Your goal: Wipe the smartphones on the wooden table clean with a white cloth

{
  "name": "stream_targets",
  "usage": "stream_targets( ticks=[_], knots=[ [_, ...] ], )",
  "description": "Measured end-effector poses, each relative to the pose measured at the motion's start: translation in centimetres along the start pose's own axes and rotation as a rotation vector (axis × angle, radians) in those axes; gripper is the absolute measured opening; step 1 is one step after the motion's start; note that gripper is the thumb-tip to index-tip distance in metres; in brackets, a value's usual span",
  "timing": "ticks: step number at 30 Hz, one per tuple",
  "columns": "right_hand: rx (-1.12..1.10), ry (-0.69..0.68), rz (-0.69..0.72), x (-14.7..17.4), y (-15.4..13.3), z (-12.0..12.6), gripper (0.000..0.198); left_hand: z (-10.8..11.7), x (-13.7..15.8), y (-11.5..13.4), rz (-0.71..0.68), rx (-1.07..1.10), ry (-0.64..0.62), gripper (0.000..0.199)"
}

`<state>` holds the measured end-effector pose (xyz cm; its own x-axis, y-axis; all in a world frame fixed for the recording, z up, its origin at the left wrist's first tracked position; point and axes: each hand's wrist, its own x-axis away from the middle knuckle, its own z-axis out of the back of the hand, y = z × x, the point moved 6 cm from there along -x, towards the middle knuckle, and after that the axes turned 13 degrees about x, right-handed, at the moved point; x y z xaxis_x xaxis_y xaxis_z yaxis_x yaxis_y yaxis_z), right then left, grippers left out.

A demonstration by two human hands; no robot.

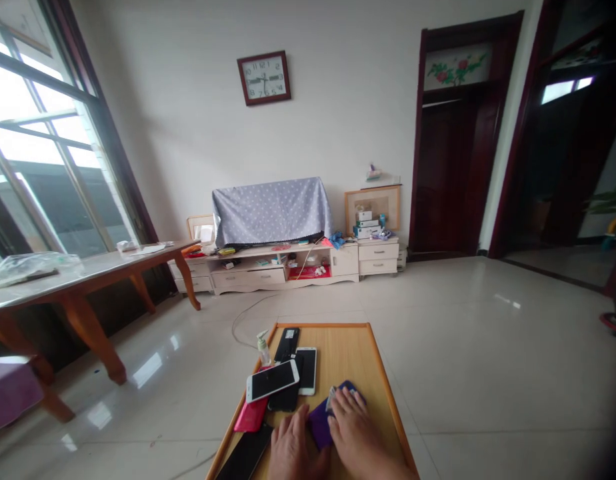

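At the near end of the desk, the left hand was placed with fingers slightly bent at the left side of a purple phone; whether that side was gripped could not be told. The right hand was laid with fingers extended across the phone's far part, over a pale crumpled wipe; whether the wipe was pinched could not be told. The step was judged to be wiping: the phone was best steadied low along its side, and the wipe best drawn flat, with light, even pressure, out to the corners. Strokes were best kept clear of the left, where a red phone was overlapped by a white phone. Beyond these, a pump bottle was seen.
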<state>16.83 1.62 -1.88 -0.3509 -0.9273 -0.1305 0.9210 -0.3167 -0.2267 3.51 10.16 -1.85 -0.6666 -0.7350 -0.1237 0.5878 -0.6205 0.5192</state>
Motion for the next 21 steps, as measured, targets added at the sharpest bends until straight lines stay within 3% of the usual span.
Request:
stream_targets(
  ticks=[4,6,8,11,13,18,21],
  knots=[
    [-0.107,-0.038,0.191,0.9,-3.4,-0.5,0.051,-0.4,0.1,-0.3,-0.011,0.053,0.019,0.063],
    [-0.078,-0.049,0.128,0.1,-2.1,0.0,0.051,-0.4,0.1,-0.1,-0.031,0.072,0.021,0.066],
    [-0.008,-0.062,-0.047,-1.1,0.7,0.6,0.052,-0.2,0.1,0.2,-0.033,0.082,0.025,0.068],
    [0.021,-0.062,-0.142,-2.1,2.9,1.1,0.055,0.2,0.0,0.7,-0.03,0.082,0.036,0.068],
    [0.018,-0.062,-0.115,-1.9,2.1,0.8,0.055,0.3,0.0,0.7,-0.03,0.081,0.037,0.068],
    [-0.049,-0.048,0.132,-0.8,-2.3,0.3,0.052,-0.2,-0.3,0.2,-0.031,0.088,0.015,0.066],
    [-0.008,-0.079,-0.023,-1.7,0.2,0.8,0.052,-0.4,-0.3,0.1,-0.043,0.084,0.019,0.068]
  ],
)
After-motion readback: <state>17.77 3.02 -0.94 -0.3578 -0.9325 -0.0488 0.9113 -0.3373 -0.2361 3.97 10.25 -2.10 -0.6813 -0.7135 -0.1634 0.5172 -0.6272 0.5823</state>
